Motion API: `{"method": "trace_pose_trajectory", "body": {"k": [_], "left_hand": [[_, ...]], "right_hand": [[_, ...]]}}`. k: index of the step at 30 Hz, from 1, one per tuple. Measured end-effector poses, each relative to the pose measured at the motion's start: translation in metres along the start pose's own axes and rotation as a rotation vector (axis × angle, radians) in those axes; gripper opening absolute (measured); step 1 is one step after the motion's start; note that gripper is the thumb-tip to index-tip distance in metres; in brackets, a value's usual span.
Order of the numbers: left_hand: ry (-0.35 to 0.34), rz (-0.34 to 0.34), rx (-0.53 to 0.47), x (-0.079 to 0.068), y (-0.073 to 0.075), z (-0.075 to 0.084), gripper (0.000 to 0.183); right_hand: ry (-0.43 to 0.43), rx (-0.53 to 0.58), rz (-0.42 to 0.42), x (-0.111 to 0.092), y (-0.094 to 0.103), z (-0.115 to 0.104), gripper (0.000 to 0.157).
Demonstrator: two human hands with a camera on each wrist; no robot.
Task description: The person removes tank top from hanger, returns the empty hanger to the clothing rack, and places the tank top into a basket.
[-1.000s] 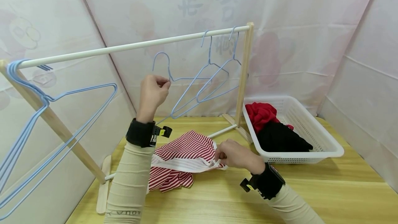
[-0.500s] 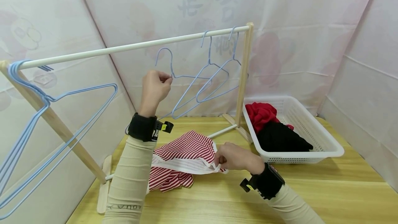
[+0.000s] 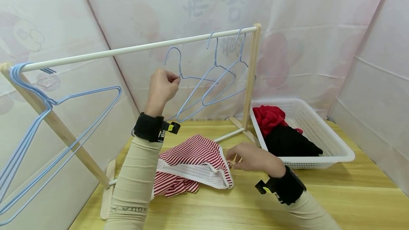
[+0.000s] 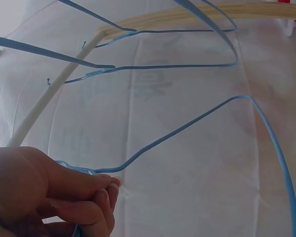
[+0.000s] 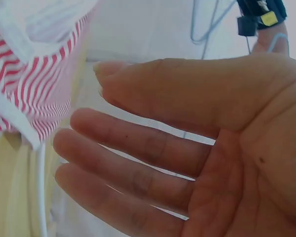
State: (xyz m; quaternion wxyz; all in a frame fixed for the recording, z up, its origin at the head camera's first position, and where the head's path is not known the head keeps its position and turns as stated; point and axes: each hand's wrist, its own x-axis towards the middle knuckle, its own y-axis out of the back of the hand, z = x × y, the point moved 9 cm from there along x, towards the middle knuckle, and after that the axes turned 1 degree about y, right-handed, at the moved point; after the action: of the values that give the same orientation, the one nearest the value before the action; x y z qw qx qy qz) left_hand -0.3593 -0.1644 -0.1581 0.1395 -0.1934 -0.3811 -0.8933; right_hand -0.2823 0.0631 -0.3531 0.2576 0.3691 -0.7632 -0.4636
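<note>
My left hand (image 3: 163,87) pinches a blue wire hanger (image 3: 180,63) just below its hook, in front of and below the rack's white bar (image 3: 137,48). In the left wrist view the thumb and fingers close on the hanger's neck, and one shoulder of the wire (image 4: 187,126) slopes off to the right. A red-and-white striped garment (image 3: 195,152) with white trim lies on the table. Beside its right edge is my right hand (image 3: 255,159), holding nothing. The right wrist view shows this hand's fingers (image 5: 138,177) extended, apart from the striped cloth (image 5: 44,84).
Two blue hangers (image 3: 215,54) hang at the bar's right end. Several more hangers (image 3: 48,102) bunch at its left end. A white basket (image 3: 335,141) at the right holds red cloth (image 3: 268,116) and black cloth (image 3: 289,141). Wooden posts (image 3: 250,81) support the bar.
My left hand has moved up and slightly right with the hanger. My right hand has let go of the striped garment's edge and drawn a little to the right.
</note>
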Motion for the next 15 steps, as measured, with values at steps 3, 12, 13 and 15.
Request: {"method": "trace_pose_trajectory", "body": {"k": [3,12,13,15], "left_hand": [[-0.006,0.003,-0.003,0.001,0.000,0.002,0.025],[0.023,-0.013,0.012,0.001,0.002,0.002,0.026],[0.024,-0.013,0.015,0.002,0.002,0.002,0.027],[0.027,-0.009,0.018,0.001,0.004,0.002,0.027]], "right_hand": [[-0.039,0.021,0.017,-0.011,0.009,0.007,0.021],[-0.137,0.005,0.118,-0.051,0.042,0.035,0.027],[-0.155,0.006,0.131,-0.057,0.046,0.039,0.029],[-0.198,0.013,0.157,-0.068,0.056,0.046,0.032]]}}
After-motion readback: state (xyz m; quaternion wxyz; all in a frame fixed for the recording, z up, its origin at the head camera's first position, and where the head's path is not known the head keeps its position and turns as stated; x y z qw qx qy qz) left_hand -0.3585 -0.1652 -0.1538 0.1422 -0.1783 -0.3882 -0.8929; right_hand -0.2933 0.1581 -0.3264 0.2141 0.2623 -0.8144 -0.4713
